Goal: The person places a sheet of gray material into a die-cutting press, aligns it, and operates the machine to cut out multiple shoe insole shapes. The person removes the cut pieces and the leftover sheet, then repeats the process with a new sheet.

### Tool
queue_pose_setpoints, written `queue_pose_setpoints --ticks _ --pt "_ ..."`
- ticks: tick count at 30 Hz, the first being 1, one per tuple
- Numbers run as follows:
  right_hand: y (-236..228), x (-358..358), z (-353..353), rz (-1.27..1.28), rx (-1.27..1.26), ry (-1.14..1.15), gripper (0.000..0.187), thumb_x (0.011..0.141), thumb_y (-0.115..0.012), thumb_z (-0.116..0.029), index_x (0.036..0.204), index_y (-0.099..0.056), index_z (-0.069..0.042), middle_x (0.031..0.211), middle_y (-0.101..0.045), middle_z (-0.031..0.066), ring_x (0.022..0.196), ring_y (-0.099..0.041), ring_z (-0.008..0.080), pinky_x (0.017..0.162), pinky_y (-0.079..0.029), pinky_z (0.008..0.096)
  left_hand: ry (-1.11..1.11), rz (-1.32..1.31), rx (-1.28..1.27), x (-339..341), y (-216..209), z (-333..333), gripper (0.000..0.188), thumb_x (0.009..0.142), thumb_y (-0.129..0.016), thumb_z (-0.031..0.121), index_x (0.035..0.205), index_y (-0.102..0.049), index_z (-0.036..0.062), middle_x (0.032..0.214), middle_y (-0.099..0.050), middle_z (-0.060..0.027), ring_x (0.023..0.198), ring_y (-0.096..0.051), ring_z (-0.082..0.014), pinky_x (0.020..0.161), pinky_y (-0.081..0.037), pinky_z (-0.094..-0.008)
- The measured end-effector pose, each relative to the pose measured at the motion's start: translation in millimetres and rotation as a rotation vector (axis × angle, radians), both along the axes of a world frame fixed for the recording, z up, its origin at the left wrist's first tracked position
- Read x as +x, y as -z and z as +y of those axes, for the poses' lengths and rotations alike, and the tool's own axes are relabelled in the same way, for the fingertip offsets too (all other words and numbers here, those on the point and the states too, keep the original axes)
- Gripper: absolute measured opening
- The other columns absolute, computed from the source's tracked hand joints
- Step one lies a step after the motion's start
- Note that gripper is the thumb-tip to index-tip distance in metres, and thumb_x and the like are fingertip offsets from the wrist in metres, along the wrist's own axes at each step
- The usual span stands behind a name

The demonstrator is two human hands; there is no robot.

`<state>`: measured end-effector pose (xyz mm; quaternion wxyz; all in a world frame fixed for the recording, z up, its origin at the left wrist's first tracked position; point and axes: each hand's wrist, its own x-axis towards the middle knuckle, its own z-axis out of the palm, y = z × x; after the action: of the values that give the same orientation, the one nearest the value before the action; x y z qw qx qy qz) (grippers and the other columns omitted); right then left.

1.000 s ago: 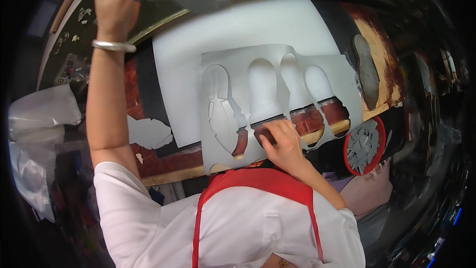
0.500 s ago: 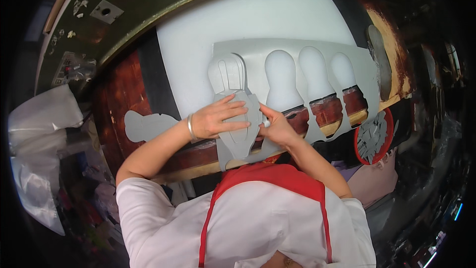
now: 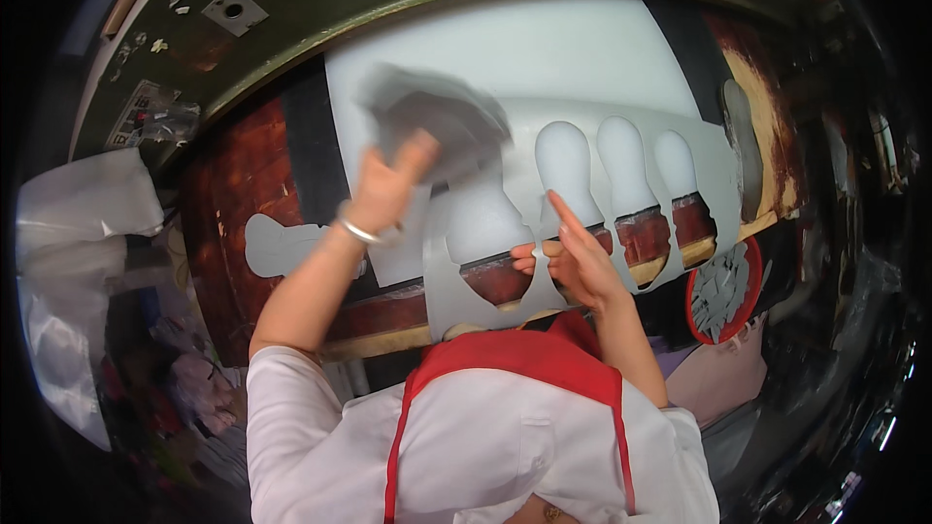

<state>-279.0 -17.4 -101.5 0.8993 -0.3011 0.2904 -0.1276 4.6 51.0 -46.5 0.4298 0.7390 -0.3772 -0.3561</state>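
My left hand (image 3: 386, 184) is raised over the far left of the grey sheet, its fingers closed on a grey sole-shaped piece (image 3: 456, 121). That piece is tilted and smeared by motion, so its details do not show. The grey sheet (image 3: 524, 126) lies across the white board and has several sole-shaped openings in a row. At its near part, my right hand (image 3: 582, 267) curls its fingers around a narrow strip of the sheet between two openings. Its index finger is stretched out.
Under the sheet is a white board (image 3: 427, 34), with a green machine beam (image 3: 320, 24) behind it. One grey cut-out (image 3: 277, 247) lies on the brown table at left. A red tub (image 3: 746, 315) of grey scraps stands at right. Clear plastic (image 3: 87, 199) hangs at far left.
My left hand has lifted the grey piece off the sheet, up and away, uncovering a sole-shaped opening. My right hand has shifted slightly right and nearer, beside that opening.
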Motion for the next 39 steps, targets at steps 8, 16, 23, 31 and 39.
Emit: queue_pose_setpoints --ticks 8,16,23,31,39 --pt "-25 -48 -29 0.386 -0.564 0.071 0.043 0.092 -0.056 -0.009 0.132 -0.044 0.004 0.103 -0.066 0.0172 0.091 -0.065 0.0221 0.081 -0.053 0.0303 -0.521 0.283 -0.914 107 -112 74 0.039 0.095 -0.055 0.017 0.129 -0.044 0.0016 0.122 -0.054 -0.0114 0.108 -0.056 -0.0252 0.093 -0.047 -0.0406" --pt "-3 -114 -61 0.695 -0.775 0.359 0.036 0.092 -0.059 -0.012 0.125 -0.052 0.000 0.099 -0.066 0.0124 0.087 -0.064 0.0164 0.081 -0.051 0.0271 -0.404 -1.052 -0.311 110 -28 191 0.057 0.067 -0.054 -0.016 0.121 -0.058 0.0027 0.109 -0.065 -0.0147 0.103 -0.062 -0.0342 0.092 -0.049 -0.0381" --pt "28 -181 -134 1.234 -1.338 0.363 0.045 0.088 -0.062 -0.016 0.127 -0.050 0.002 0.121 -0.057 0.0209 0.108 -0.056 0.0273 0.091 -0.045 0.0356 0.052 -1.093 0.113 59 85 205 0.054 0.075 -0.053 -0.002 0.126 -0.054 0.0137 0.128 -0.049 -0.0180 0.123 -0.044 -0.0368 0.103 -0.032 -0.0572" --pt "56 -224 -167 1.385 -1.289 0.547 0.047 0.083 -0.065 -0.028 0.116 -0.058 0.005 0.109 -0.063 0.0228 0.102 -0.061 0.0336 0.090 -0.047 0.0380 -0.141 -0.493 0.309 -50 47 208 0.056 0.077 -0.064 0.006 0.131 -0.048 0.0070 0.116 -0.054 -0.0176 0.100 -0.054 -0.0334 0.089 -0.045 -0.0409" --pt "24 -195 -156 1.215 -1.068 0.823 0.047 0.077 -0.072 -0.026 0.116 -0.058 -0.004 0.101 -0.066 0.0147 0.095 -0.064 0.0259 0.082 -0.050 0.0367 -0.484 -0.081 0.019 -131 59 134 0.042 0.095 -0.052 0.024 0.126 -0.053 -0.0044 0.127 -0.052 -0.0266 0.109 -0.054 -0.0337 0.095 -0.042 -0.0396"
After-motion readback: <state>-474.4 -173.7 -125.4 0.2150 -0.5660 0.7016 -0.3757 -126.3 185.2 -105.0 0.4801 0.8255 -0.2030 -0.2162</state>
